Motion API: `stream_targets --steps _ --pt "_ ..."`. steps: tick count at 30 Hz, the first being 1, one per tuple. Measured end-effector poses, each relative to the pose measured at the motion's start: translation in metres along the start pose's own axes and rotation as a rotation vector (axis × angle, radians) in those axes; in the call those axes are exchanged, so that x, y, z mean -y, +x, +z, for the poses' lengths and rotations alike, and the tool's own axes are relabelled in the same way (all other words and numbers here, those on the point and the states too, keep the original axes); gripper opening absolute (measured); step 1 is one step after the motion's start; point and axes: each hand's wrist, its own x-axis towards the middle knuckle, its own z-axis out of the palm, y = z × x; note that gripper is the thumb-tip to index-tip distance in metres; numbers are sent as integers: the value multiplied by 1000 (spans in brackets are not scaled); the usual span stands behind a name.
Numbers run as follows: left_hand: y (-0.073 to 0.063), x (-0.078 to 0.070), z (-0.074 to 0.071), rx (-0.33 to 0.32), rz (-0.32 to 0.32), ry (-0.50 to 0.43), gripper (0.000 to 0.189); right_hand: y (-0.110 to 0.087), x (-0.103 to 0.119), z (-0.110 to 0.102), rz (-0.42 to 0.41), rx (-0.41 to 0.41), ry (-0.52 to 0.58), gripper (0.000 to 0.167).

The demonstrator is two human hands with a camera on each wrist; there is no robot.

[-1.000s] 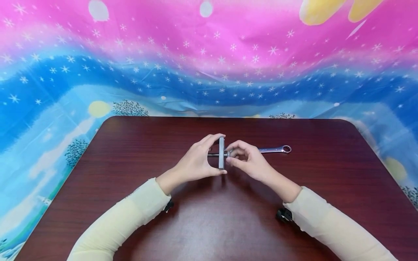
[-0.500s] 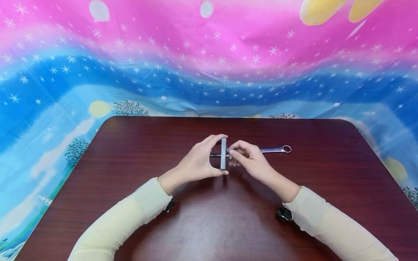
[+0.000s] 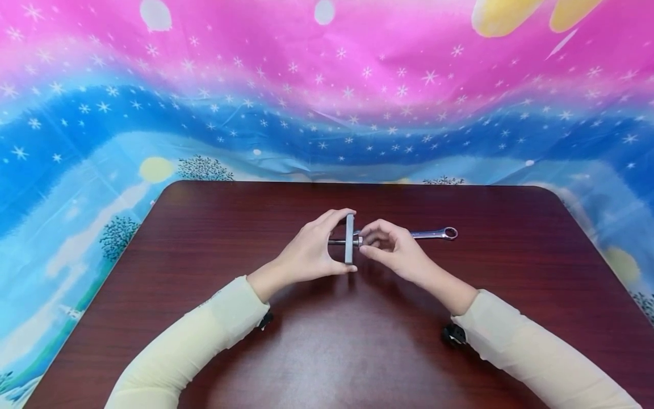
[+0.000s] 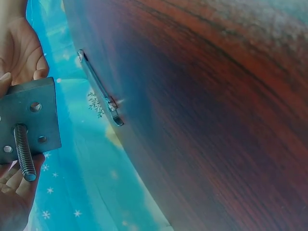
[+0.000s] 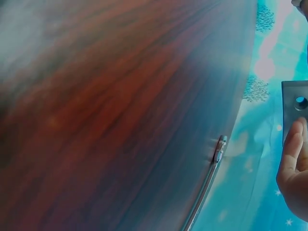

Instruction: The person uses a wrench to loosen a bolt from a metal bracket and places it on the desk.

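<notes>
My left hand (image 3: pixel 306 247) grips a grey square metal plate (image 3: pixel 349 238) by its edges, thumb below and fingers above. Several holes pierce the plate, and a bolt (image 4: pixel 24 151) passes through it with its threaded end sticking out on the left-hand side. To the right of the plate, my right hand (image 3: pixel 395 247) pinches the bolt's hex-shaped end (image 3: pixel 360 241) between thumb and curled fingers. A short stretch of shank shows between plate and hex end. The right wrist view catches only part of the plate (image 5: pixel 290 94), and the right fingers hide the bolt there.
A chrome wrench (image 3: pixel 434 234) lies on the dark wooden table (image 3: pixel 327 341) behind the right hand, its ring end pointing right and its other end partly hidden. Beyond the table's far edge hangs a printed pink and blue cloth (image 3: pixel 327 113).
My right thumb has swung up and back down as the fingers turned about the hex end. The plate has shifted very slightly right, held the same way by my left hand.
</notes>
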Motion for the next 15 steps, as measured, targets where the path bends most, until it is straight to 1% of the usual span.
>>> stream_targets --steps 4,9,15 --pt "-1 0 1 9 -5 -3 93 -1 -2 -2 -12 20 -11 22" --pt "-1 1 2 7 -7 -11 93 1 -1 -2 -22 5 -31 17" --pt "0 0 2 1 5 -28 93 3 3 1 3 -17 8 15"
